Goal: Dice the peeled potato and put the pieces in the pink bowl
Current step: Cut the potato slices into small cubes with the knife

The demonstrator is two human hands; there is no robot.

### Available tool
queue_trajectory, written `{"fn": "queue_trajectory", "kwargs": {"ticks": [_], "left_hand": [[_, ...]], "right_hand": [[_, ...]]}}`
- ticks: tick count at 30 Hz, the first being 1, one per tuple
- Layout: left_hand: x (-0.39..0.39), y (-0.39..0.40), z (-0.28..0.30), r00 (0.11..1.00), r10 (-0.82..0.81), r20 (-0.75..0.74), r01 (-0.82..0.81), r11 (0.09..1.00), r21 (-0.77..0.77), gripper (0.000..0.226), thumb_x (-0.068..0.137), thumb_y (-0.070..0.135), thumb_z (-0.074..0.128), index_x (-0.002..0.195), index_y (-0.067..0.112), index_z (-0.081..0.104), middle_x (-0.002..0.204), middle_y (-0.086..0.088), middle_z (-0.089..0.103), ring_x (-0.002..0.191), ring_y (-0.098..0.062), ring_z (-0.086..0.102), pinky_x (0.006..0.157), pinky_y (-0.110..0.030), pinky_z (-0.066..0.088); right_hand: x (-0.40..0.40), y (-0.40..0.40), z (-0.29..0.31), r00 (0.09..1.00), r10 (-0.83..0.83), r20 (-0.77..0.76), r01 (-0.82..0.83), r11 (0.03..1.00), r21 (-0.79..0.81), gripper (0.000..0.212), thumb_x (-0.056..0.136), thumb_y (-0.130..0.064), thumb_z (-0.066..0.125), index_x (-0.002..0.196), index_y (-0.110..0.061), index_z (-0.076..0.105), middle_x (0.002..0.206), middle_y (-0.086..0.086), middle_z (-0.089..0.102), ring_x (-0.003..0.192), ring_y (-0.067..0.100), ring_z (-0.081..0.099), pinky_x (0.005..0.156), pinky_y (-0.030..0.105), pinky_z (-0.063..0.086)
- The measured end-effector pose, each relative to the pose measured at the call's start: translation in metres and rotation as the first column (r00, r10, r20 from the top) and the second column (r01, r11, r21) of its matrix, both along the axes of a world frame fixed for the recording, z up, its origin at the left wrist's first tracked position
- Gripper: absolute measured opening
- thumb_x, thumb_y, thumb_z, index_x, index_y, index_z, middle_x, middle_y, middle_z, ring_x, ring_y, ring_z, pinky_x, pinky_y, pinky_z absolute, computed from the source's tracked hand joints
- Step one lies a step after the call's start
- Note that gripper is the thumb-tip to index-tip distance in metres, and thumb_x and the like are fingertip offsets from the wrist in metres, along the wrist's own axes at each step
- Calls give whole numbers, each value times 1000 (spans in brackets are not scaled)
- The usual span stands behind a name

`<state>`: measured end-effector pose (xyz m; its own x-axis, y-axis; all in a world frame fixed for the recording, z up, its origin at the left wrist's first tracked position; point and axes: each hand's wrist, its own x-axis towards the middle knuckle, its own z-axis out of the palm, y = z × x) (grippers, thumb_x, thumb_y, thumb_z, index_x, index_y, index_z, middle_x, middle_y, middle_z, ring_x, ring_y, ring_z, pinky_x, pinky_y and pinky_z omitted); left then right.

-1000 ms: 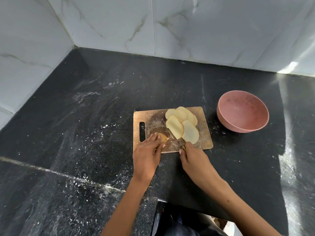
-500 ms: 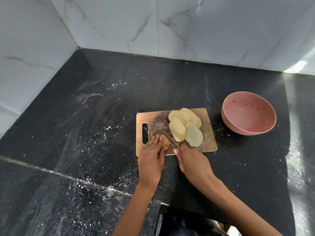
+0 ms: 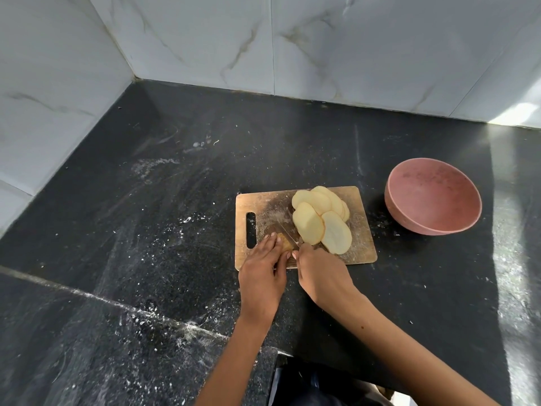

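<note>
Several pale potato slices (image 3: 320, 221) lie fanned out on a small wooden cutting board (image 3: 360, 218). A small end piece of potato (image 3: 284, 244) sits at the board's near edge, and my left hand (image 3: 263, 273) holds it down with its fingertips. My right hand (image 3: 322, 276) grips a knife handle, mostly hidden; the blade (image 3: 288, 234) runs up and left beside the end piece. The pink bowl (image 3: 433, 197) stands to the right of the board with nothing in it.
The black stone counter (image 3: 175, 215) is dusted with white specks. White marble-tiled walls (image 3: 263, 39) meet in a corner at the back left. The counter's front edge steps back near my body at the bottom.
My right hand and the knife have slid left, closer to my left hand and the end piece. The slices and bowl have stayed put; the camera has shifted slightly.
</note>
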<state>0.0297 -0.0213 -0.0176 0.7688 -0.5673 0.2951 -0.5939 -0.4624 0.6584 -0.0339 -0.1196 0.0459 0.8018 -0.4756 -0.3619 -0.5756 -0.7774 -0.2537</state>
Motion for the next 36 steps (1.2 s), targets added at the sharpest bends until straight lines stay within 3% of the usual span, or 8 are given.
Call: {"fn": "queue_trajectory", "kwargs": {"ticks": [6, 12, 18, 25, 30, 36], "left_hand": [[-1, -4, 0, 997, 18, 71, -19, 1000, 21, 27, 86, 23, 61, 105, 7, 73, 112, -9, 69, 105, -22, 67, 92, -41, 53], [2, -1, 1, 997, -21, 72, 19, 999, 30, 26, 80, 13, 66, 104, 6, 73, 111, -10, 69, 103, -23, 68, 88, -44, 55], [0, -2, 4, 995, -11, 99, 9, 1000, 22, 32, 88, 26, 52, 104, 7, 74, 110, -10, 70, 103, -22, 68, 90, -41, 54], [1, -2, 2, 997, -19, 73, 17, 999, 31, 24, 82, 10, 68, 104, 4, 73, 110, -12, 69, 103, -23, 68, 88, -43, 56], [-1, -3, 6, 1000, 9, 23, -10, 999, 50, 27, 85, 17, 63, 108, 6, 72, 114, -10, 68, 108, -22, 66, 90, -45, 55], [-3, 0, 9, 1000, 10, 26, -13, 996, 83, 28, 86, 13, 72, 114, 10, 70, 123, -7, 64, 116, -20, 61, 103, -40, 46]], "right_hand": [[-21, 7, -1, 994, -37, -106, 41, 999, 34, 25, 106, -29, 24, 117, -12, 39, 111, 10, 63, 100, 29, 63, 69, 33, 36], [0, 9, -3, 997, -46, -64, 46, 999, -8, 25, 106, -24, 26, 116, -10, 43, 111, 10, 64, 100, 28, 63, 69, 33, 35], [-31, 11, 3, 985, -55, -164, 62, 997, 38, 23, 106, -25, 23, 116, -11, 38, 111, 10, 64, 100, 29, 63, 71, 34, 37], [-14, 8, 1, 987, -65, -148, 70, 997, 33, 17, 104, -17, 31, 116, -11, 40, 112, 9, 63, 101, 28, 63, 72, 33, 38], [-54, 15, 2, 984, -57, -168, 62, 998, 25, 27, 106, -30, 19, 113, -12, 38, 109, 9, 66, 98, 30, 65, 70, 35, 40], [-66, 5, 15, 992, -50, -116, 58, 996, 63, 28, 105, -38, 20, 100, -16, 36, 106, 10, 62, 97, 32, 61, 66, 34, 34]]}}
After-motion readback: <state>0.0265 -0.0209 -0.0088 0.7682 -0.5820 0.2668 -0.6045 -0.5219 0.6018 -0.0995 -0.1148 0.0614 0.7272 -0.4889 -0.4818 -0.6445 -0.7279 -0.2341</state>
